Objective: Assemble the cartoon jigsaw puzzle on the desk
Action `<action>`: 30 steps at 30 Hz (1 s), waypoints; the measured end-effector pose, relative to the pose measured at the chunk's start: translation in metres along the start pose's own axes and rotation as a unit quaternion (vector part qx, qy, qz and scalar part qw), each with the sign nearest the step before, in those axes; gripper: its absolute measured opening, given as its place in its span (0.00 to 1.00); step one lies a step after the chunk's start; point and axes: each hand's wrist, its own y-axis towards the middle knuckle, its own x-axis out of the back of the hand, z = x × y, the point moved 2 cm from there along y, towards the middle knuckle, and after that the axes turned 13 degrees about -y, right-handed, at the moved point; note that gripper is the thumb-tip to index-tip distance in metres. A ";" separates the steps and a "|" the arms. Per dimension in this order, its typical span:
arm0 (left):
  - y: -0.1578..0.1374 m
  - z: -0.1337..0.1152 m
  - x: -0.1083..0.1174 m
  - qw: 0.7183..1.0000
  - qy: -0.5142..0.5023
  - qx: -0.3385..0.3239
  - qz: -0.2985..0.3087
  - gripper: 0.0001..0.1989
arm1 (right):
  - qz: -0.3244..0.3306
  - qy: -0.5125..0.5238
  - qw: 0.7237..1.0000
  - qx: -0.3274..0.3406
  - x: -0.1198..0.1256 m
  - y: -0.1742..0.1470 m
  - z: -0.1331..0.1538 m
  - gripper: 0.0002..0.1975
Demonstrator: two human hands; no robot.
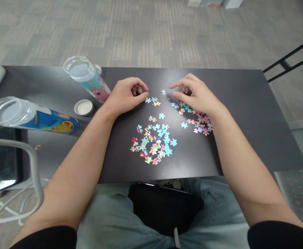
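One puzzle piece (163,92), pale with purplish patches and knobbed edges, lies alone on the dark tabletop (247,145), between the two hands. The right hand (194,92) is just beside it, its grip moderately wide, thumb and forefinger parted with nothing between them. The left hand (125,94) has a narrow grip, thumb and forefinger almost meeting; I cannot tell whether anything is pinched there. Just by those fingertips sits a cluster of about three pieces (156,103), light blue and yellow. Two more pieces (161,116) lie nearer the body, above one large heap (153,147) of blue, green, red and cream pieces, too overlapped to count. One second heap (202,123), pink, blue and yellow, is partly hidden by the right forearm. Farther left stand two printed tubes (55,119) with clear tops, and one round cap (83,107), white inside, between them.
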 end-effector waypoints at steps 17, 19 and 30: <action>-0.006 -0.014 0.006 0.995 0.062 0.013 0.076 0.16 | -0.034 -0.142 0.989 -0.035 0.010 -0.005 0.015 0.09; -0.005 -0.014 0.001 0.994 0.082 -0.020 0.070 0.16 | -0.044 -0.141 0.988 -0.052 0.014 -0.004 0.014 0.08; 0.005 -0.026 -0.049 0.947 0.256 0.006 0.193 0.46 | -0.207 -0.071 0.966 -0.138 0.018 -0.006 -0.088 0.31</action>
